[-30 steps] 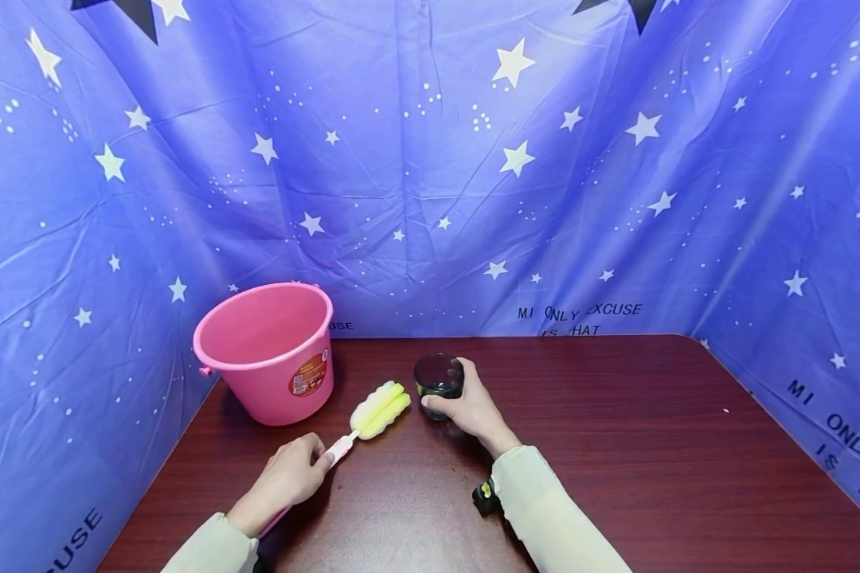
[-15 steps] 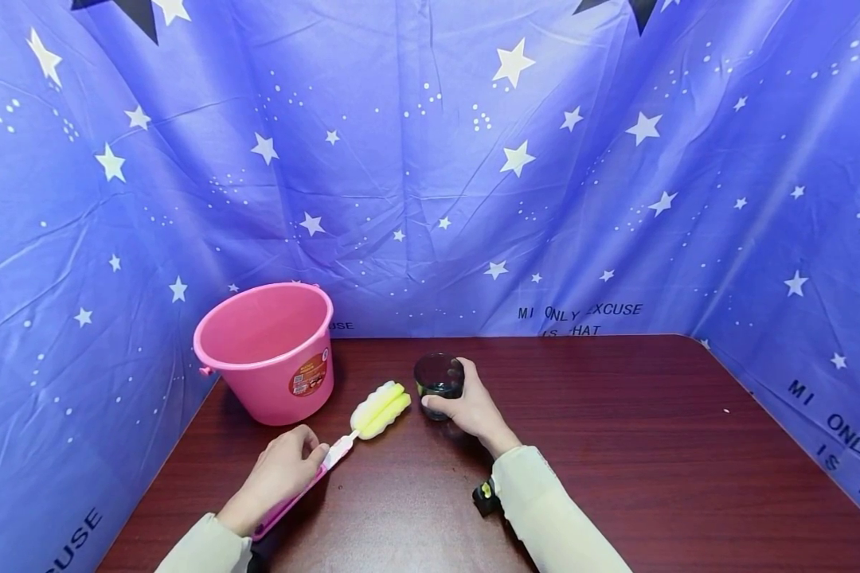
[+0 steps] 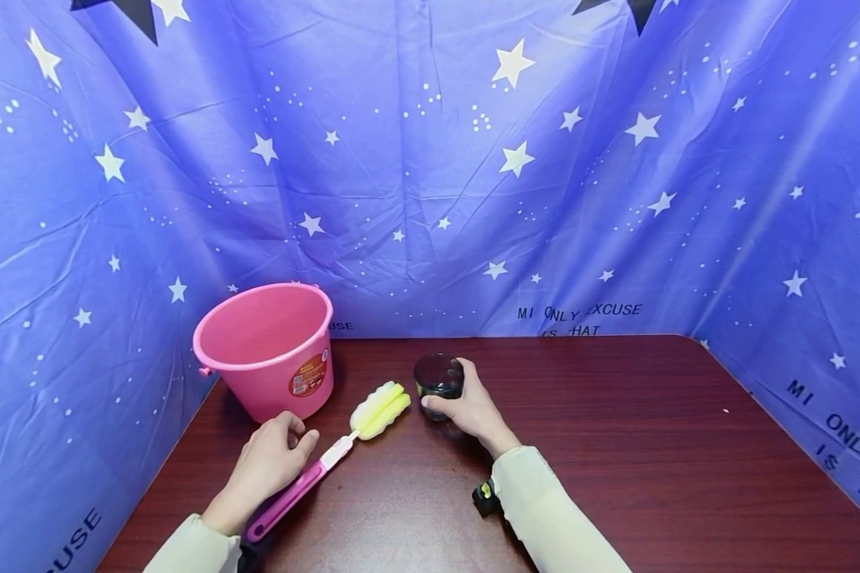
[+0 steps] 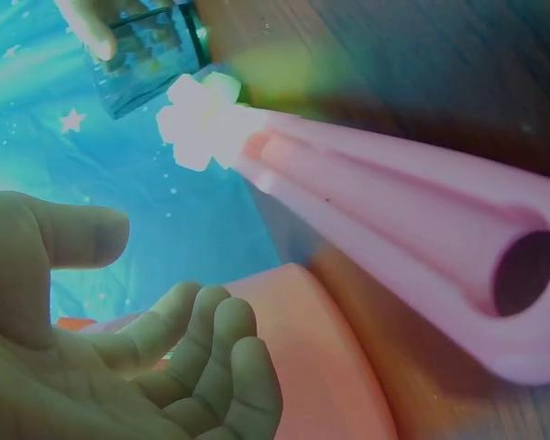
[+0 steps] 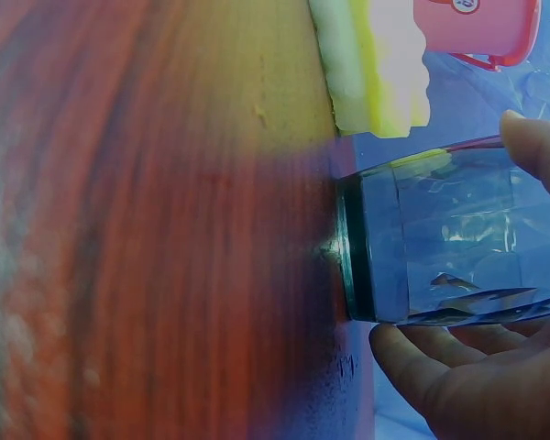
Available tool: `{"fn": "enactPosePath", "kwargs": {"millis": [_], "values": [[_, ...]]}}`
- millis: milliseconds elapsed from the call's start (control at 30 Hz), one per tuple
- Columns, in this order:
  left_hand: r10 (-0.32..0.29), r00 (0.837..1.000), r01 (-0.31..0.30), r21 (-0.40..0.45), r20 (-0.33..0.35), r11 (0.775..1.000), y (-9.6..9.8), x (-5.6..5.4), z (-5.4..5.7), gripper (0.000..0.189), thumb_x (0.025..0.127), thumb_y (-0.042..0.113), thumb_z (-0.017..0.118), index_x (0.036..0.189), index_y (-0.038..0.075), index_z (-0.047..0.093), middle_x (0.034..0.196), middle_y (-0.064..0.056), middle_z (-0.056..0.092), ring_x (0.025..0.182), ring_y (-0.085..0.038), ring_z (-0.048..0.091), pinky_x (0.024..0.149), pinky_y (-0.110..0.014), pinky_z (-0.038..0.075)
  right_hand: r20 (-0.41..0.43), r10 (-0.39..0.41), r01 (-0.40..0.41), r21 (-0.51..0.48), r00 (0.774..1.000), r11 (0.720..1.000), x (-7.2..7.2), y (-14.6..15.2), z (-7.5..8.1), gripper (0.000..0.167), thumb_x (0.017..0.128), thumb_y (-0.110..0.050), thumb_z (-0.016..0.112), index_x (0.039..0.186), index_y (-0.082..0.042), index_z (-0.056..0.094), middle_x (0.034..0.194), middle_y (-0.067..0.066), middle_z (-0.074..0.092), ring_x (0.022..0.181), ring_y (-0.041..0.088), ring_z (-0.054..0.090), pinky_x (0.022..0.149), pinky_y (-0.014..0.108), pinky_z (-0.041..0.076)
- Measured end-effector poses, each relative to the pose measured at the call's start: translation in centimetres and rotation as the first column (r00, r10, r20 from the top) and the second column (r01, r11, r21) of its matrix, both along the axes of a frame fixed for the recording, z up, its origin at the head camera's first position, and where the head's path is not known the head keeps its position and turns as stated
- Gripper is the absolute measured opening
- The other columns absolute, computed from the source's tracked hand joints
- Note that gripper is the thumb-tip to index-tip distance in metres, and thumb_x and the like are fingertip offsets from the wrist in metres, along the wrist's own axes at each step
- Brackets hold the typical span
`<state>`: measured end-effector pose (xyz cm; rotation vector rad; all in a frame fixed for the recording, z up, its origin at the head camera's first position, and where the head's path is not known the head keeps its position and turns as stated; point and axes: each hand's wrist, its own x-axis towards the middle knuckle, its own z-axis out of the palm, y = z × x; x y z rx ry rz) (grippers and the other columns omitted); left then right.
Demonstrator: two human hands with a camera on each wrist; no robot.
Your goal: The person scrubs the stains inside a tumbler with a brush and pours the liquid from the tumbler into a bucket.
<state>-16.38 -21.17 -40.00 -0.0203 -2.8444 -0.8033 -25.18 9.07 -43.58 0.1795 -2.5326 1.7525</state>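
Note:
A sponge brush (image 3: 380, 411) with a yellow and white head and a pink handle (image 3: 287, 503) lies slantwise on the table. Just left of the handle, my left hand (image 3: 271, 460) is apart from it, fingers loosely bent and holding nothing; the left wrist view shows the bare palm (image 4: 119, 385). My right hand (image 3: 476, 406) grips a dark clear glass cup (image 3: 439, 374) from its right side, thumb in front and fingers behind. In the right wrist view the glass (image 5: 449, 238) stands upright with its base at the tabletop.
A pink bucket (image 3: 261, 390) with a round label stands at the back left, close beyond my left hand. The dark red-brown table (image 3: 616, 446) is bounded by a blue star-patterned curtain (image 3: 401, 159) at the back and sides.
My left hand has let go of the sponge brush's handle and moved left and away from it, toward the bucket. The brush lies still. My right hand and the glass cup have not moved.

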Motion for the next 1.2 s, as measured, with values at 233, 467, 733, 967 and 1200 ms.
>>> {"fn": "enactPosePath", "kwargs": {"millis": [233,467,733,967,1200], "values": [[0.037,0.997,-0.034,0.039,-0.075,0.999,-0.2,0.0,0.4,0.024,0.086,0.026,0.067,0.096,0.004,0.060,0.076,-0.002,0.056,0.072,-0.018,0.054,0.066,-0.039,0.043,0.002,-0.005,0.005,0.014,1.000,1.000,0.0,0.0,0.0,0.090,0.071,-0.028,0.084,0.142,-0.011,0.031,0.127,0.016,0.052,0.110,0.030,0.053,0.079,0.040,0.050],[0.088,0.984,-0.076,0.080,-0.158,0.994,-0.4,0.2,1.0,0.034,0.087,0.029,0.067,0.103,0.001,0.058,0.087,-0.010,0.059,0.081,-0.025,0.057,0.072,-0.044,0.043,0.000,-0.004,0.004,0.014,1.000,1.000,0.1,0.0,0.1,0.090,0.070,-0.028,0.084,0.142,-0.011,0.032,0.127,0.016,0.052,0.110,0.029,0.053,0.077,0.039,0.050],[0.151,0.964,-0.124,0.132,-0.219,0.984,-1.0,0.4,1.6,0.038,0.087,0.031,0.067,0.104,-0.001,0.057,0.092,-0.014,0.057,0.084,-0.026,0.055,0.071,-0.043,0.041,0.000,-0.002,0.002,0.008,1.000,1.000,0.1,0.1,0.1,0.089,0.071,-0.028,0.084,0.142,-0.011,0.032,0.127,0.016,0.053,0.109,0.029,0.054,0.077,0.039,0.050],[0.232,0.928,-0.171,0.221,-0.291,0.960,-1.4,0.1,1.7,0.039,0.086,0.028,0.067,0.106,-0.003,0.054,0.091,-0.015,0.054,0.085,-0.028,0.051,0.070,-0.041,0.038,-0.003,-0.003,0.003,0.021,1.000,1.000,0.0,0.0,0.1,0.090,0.071,-0.029,0.083,0.142,-0.011,0.032,0.127,0.015,0.053,0.110,0.029,0.053,0.084,0.042,0.047],[0.318,0.876,-0.194,0.339,-0.363,0.921,-1.4,0.0,1.7,0.040,0.086,0.024,0.067,0.110,-0.004,0.050,0.098,-0.016,0.051,0.086,-0.027,0.050,0.075,-0.039,0.036,0.000,-0.010,0.010,0.024,1.000,1.000,0.1,0.1,0.2,0.090,0.070,-0.029,0.084,0.142,-0.011,0.032,0.127,0.015,0.053,0.110,0.029,0.053,0.083,0.042,0.048]]}}
